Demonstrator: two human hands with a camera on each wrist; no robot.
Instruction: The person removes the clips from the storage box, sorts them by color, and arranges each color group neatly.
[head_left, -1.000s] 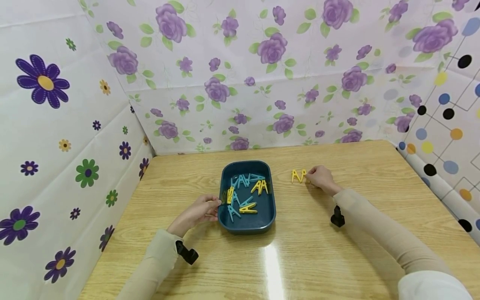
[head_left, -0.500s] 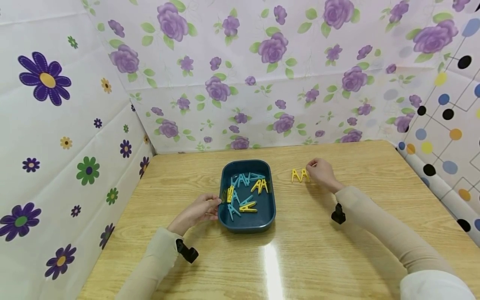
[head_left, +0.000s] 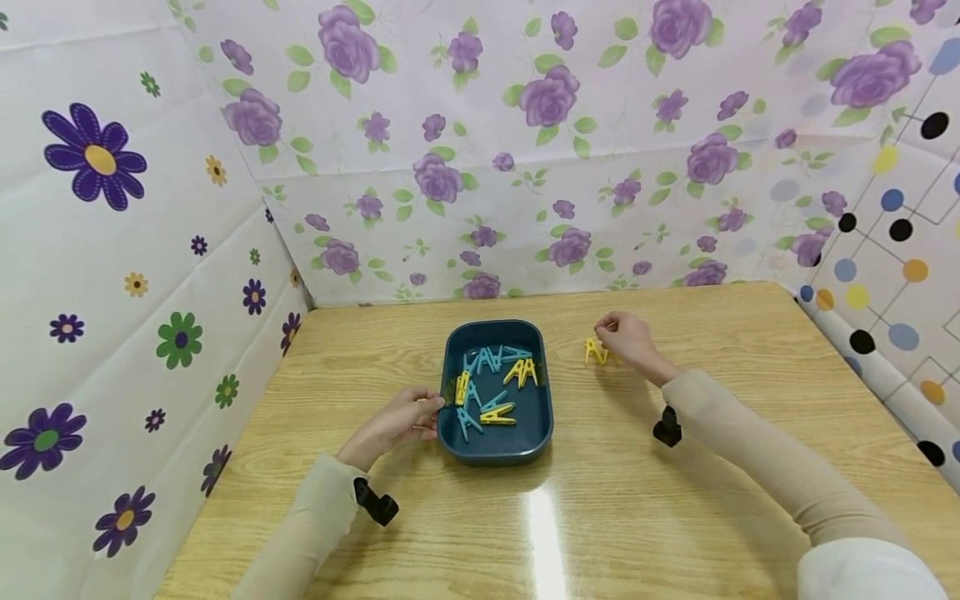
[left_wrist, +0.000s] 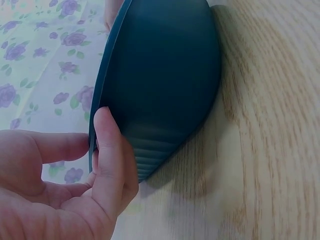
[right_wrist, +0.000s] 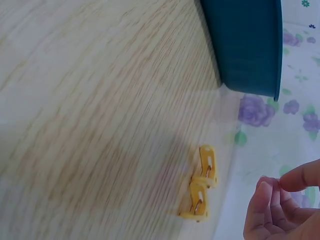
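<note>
My left hand [head_left: 397,421] pinches the left rim of a dark teal plastic bin [head_left: 495,459]; in the left wrist view, the thumb is on the inner side and the fingers lie along the outer wall. Teal clothespins [head_left: 489,359] and yellow clothespins [head_left: 497,415] lie scattered inside. To the right of the bin, two yellow clothespins [right_wrist: 208,165] stand side by side on the table, touching. Over them hovers my right hand [head_left: 630,340], thumb and fingertips close together with nothing visible between them. In the head view it partly covers the right clothespin.
The wooden table [head_left: 675,517] ends at a flowered cloth wall [head_left: 510,208] at the back. Patterned cloth hangs on the left and right sides too. A small black camera is strapped to each wrist.
My right hand has come away from the right-hand yellow clothespin, rising and then shifting left above the pair. That clothespin turned slightly earlier on. The left hand and the bin stay put.
</note>
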